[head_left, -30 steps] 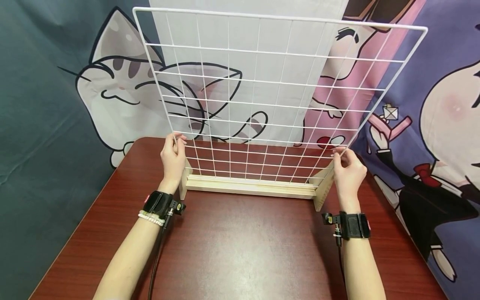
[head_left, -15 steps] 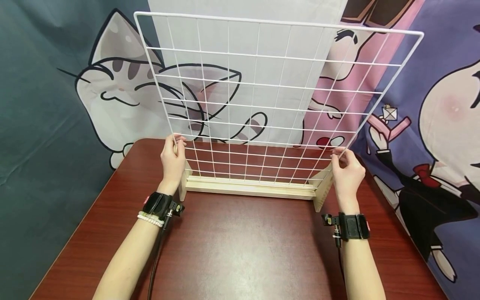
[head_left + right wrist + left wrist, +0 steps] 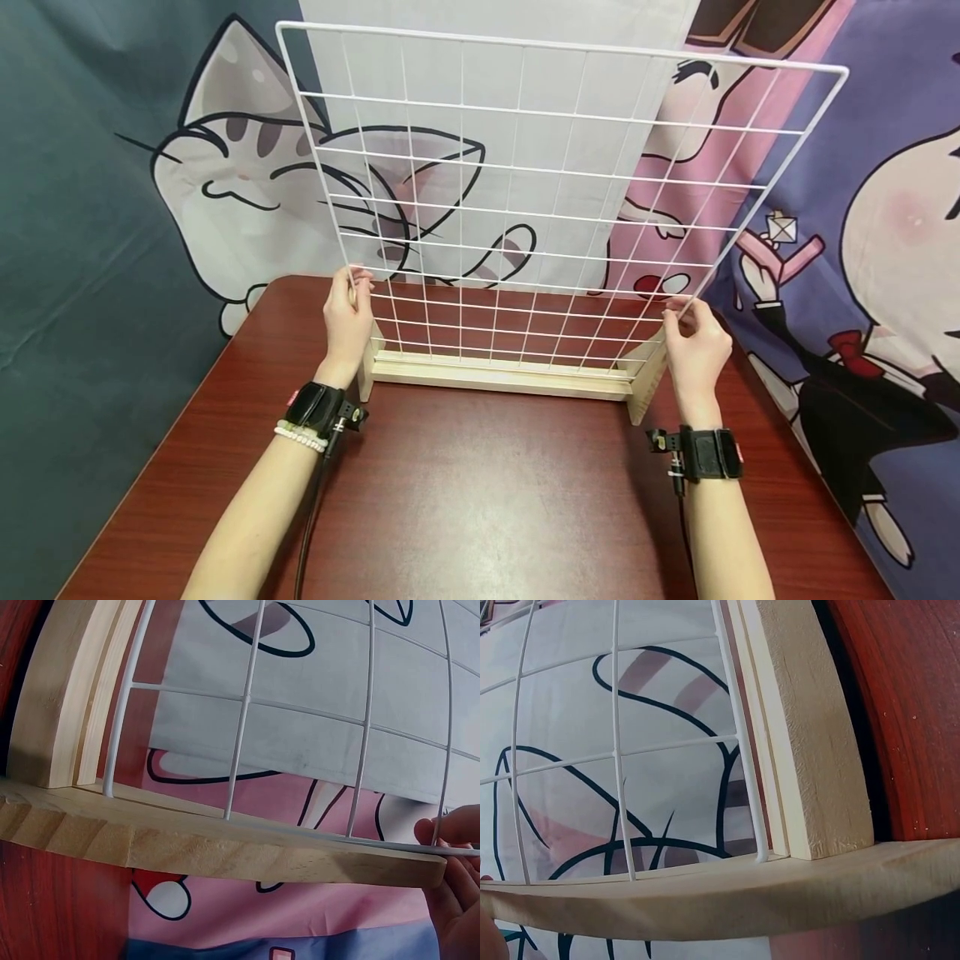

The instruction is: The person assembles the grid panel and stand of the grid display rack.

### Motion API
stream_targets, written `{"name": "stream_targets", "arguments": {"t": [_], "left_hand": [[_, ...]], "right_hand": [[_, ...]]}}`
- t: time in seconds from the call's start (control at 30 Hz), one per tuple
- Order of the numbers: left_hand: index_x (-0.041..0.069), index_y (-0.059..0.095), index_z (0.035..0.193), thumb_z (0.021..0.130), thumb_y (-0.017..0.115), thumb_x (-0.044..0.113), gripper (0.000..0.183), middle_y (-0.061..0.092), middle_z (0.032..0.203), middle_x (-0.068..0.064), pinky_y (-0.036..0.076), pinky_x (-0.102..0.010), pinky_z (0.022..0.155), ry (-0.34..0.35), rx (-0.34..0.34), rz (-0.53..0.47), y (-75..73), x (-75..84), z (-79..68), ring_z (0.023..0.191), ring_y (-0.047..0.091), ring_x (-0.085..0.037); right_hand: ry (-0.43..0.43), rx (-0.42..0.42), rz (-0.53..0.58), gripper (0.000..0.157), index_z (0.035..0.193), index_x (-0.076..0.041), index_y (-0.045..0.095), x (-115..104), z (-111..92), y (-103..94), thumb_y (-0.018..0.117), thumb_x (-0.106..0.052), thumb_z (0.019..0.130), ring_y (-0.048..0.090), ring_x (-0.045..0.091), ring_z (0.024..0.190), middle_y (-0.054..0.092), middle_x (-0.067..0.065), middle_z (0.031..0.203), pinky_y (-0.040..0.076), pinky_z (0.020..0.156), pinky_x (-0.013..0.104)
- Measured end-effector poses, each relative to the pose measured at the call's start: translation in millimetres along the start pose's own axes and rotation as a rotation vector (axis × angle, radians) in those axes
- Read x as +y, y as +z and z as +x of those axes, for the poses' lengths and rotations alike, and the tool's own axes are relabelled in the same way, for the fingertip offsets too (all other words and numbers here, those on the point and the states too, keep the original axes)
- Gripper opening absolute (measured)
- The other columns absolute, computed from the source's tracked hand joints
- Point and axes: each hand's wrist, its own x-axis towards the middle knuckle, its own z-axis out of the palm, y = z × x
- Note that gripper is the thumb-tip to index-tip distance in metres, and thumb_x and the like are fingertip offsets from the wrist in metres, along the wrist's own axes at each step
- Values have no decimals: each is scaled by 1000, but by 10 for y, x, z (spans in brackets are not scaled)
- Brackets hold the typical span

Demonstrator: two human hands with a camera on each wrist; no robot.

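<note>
A white wire grid panel [image 3: 652,53] stands upright, leaning a little, in a pale wooden stand with a front rail [image 3: 495,382]. My left hand [image 3: 348,315] pinches the panel's left edge wire just above the left side piece [image 3: 367,379]. On the other edge my right hand [image 3: 699,340] pinches the wire at the top of the right side piece [image 3: 647,379]. The right wrist view shows thumb and fingers of the right hand [image 3: 459,896] around the edge wire. In both wrist views the panel's lower corner meets the inner face of a side piece.
The stand is on a dark red wooden table [image 3: 495,483]. Behind it hangs a cloth backdrop with a cartoon cat [image 3: 225,192] and other figures. A strap with a small camera sits on each wrist, and cables [image 3: 306,533] trail toward the person.
The panel's top edge has come down slightly since a second ago, and its top left corner has shifted a little right. Both hands keep their hold in nearly the same place.
</note>
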Motion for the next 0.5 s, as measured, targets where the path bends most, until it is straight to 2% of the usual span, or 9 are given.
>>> {"name": "stream_targets", "arguments": {"t": [0.27,0.5], "left_hand": [[-9,55,115,100,48,7,23,67,103,-20,43,-11,85,17,0,9,-1,-15,9,92,64,-29],[-7,54,119,100,45,6,24,67,105,-18,42,-11,85,16,-26,16,-17,-11,1,92,63,-25]], "right_hand": [[-11,-6,-12,16,99,-3,72,8,10,2,68,-1,83,45,-30,71,74,18,85,29,66,3],[-8,-19,-20,17,99,0,70,23,5,6,66,1,83,44,-29,69,73,20,84,28,65,4]]}}
